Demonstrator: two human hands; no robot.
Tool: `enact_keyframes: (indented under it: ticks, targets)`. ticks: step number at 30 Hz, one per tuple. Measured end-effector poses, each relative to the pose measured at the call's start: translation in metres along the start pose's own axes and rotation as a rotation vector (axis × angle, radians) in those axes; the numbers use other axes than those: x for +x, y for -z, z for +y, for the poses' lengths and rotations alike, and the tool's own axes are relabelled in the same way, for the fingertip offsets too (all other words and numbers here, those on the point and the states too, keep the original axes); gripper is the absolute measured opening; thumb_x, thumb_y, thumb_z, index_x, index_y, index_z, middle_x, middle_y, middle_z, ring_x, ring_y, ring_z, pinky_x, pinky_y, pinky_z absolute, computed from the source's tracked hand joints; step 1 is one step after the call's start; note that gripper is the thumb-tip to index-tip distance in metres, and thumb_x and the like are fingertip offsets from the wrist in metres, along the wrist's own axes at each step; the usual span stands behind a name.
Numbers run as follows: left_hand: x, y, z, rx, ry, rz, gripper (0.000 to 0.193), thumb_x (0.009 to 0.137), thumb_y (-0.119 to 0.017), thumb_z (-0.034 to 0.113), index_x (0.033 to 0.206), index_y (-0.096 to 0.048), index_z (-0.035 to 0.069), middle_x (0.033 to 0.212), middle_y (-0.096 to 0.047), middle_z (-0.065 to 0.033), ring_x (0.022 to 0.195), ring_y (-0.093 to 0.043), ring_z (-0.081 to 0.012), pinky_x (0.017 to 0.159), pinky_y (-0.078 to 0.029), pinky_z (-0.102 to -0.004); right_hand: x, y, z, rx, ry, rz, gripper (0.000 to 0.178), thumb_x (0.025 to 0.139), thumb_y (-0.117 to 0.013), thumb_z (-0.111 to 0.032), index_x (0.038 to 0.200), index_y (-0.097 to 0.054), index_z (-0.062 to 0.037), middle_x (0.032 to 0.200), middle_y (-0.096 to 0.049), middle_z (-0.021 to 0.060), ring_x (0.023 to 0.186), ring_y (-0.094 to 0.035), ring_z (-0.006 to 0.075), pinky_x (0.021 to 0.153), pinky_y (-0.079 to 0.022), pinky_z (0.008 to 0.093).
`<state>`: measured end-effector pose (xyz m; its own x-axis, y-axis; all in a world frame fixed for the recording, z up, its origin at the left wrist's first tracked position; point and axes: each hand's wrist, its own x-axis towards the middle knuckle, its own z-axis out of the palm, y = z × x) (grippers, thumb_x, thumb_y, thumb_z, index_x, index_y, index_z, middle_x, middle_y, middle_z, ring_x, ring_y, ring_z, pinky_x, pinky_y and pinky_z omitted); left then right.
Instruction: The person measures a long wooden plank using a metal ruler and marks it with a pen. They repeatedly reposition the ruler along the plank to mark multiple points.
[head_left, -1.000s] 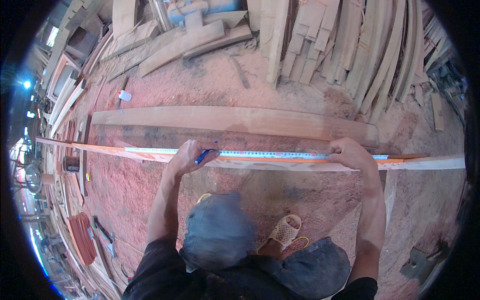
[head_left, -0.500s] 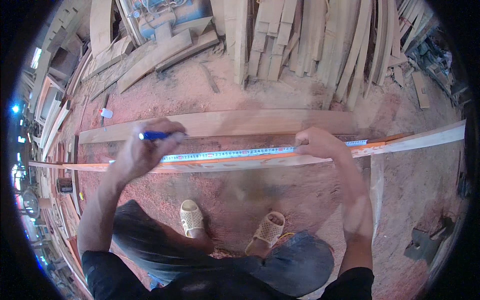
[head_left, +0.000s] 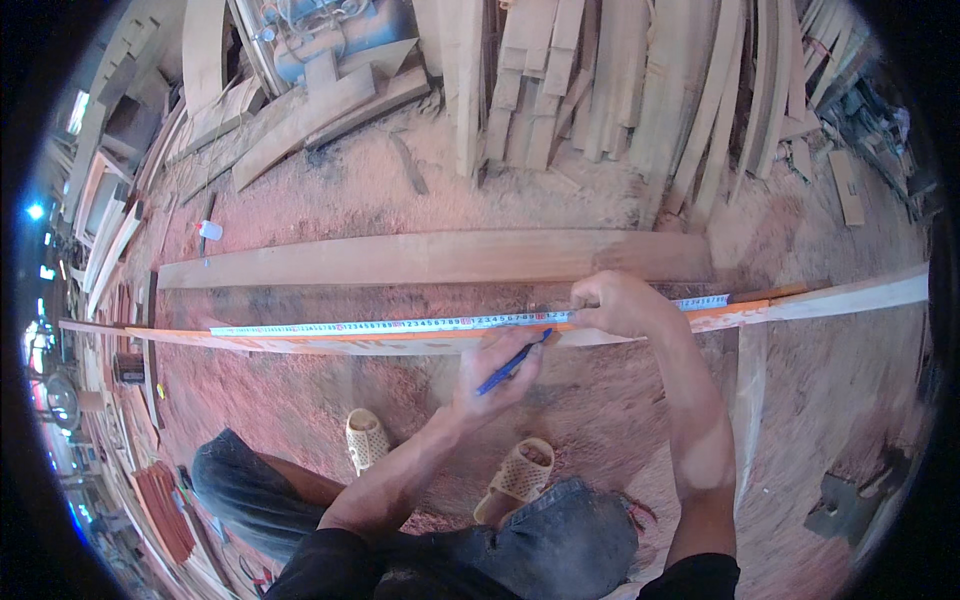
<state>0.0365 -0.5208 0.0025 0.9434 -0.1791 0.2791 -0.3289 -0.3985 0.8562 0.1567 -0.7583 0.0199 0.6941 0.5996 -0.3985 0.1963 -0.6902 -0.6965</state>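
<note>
A white measuring tape (head_left: 430, 324) lies stretched along a long narrow board (head_left: 400, 344) with an orange strip on its top edge. My right hand (head_left: 618, 303) is closed over the tape right of the middle, with its fingers pinched onto the tape and the board's edge. Just left of it, my left hand (head_left: 490, 374) grips a blue pen (head_left: 512, 366). The pen's upper end points at the tape's near edge; whether it touches cannot be made out. A wide flat plank (head_left: 430, 258) lies on the ground beyond the tape.
Stacked timber strips (head_left: 540, 90) lean along the far side. A blue tank-like machine (head_left: 345, 40) stands at the far left behind loose boards. A small white bottle (head_left: 210, 230) lies left of the wide plank. A dark metal piece (head_left: 850, 500) sits at the near right.
My left hand has come right and nearer with the pen, from the tape's left part to close beside my right hand. My right hand keeps its hold, shifted slightly left in the picture.
</note>
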Motion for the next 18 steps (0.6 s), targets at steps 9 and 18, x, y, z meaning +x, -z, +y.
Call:
enact_keyframes:
  ticks: [9,18]
  targets:
    - [0.0072,-0.0067,-0.0091,0.005,-0.014,-0.028,0.029,0.09,-0.075,-0.002,0.118,-0.074,0.003,0.094,-0.075,-0.0151,0.083,-0.074,-0.0288,0.074,-0.059,-0.0389,-0.0015,0.0033,-0.0052,0.023,-0.02,-0.021,0.025,0.088,-0.078,-0.025,0.095,-0.072,-0.0022,0.08,-0.069,0.0183,0.074,-0.066,0.0276,0.073,-0.052,0.0426]
    - [0.0087,-0.0064,-0.0081,0.051,-0.018,-0.027,0.027,0.089,-0.076,-0.001,0.115,-0.074,0.002,0.092,-0.073,-0.0163,0.084,-0.074,-0.033,0.075,-0.059,-0.0418,0.0011,0.0011,-0.004,-0.012,-0.029,-0.011,0.023,0.088,-0.078,-0.029,0.095,-0.076,-0.0068,0.082,-0.072,0.0175,0.075,-0.069,0.032,0.073,-0.054,0.0459]
